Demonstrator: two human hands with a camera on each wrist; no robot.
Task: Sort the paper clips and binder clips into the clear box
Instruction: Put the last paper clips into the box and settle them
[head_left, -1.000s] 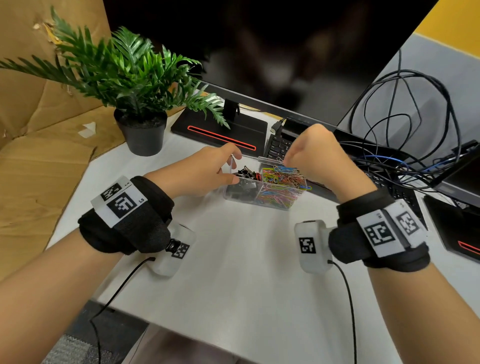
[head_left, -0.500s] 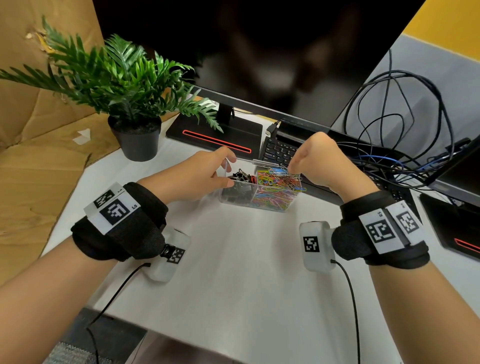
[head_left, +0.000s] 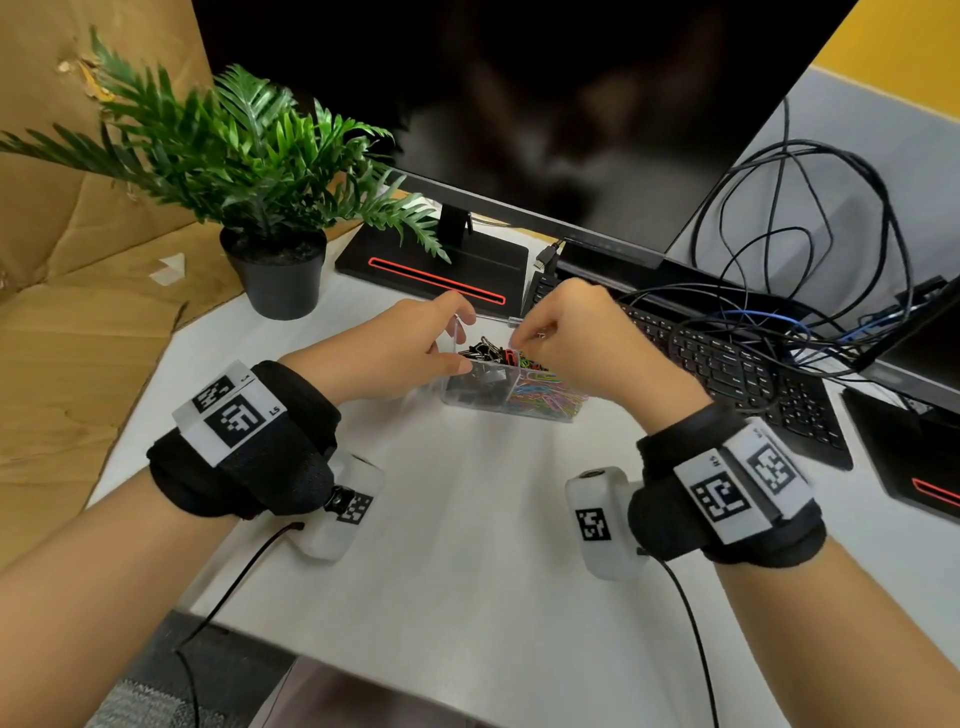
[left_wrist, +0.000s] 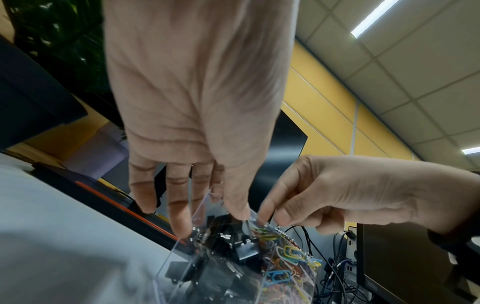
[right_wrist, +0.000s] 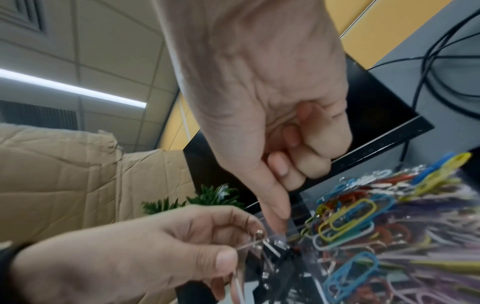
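Both hands grip as before: left hand (head_left: 400, 348) holds clear box (head_left: 498, 395), right hand (head_left: 576, 338) now pinching inside it.

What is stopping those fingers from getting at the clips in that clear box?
Nothing visible. The clear box is open on top, and the right hand pokes down at the divider between the black binder clips and the coloured paper clips, while the left hand grips its left wall.

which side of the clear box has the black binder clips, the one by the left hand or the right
The compartment by the left hand: the black binder clips fill it, while the compartment under the right hand holds the coloured paper clips of the clear box.
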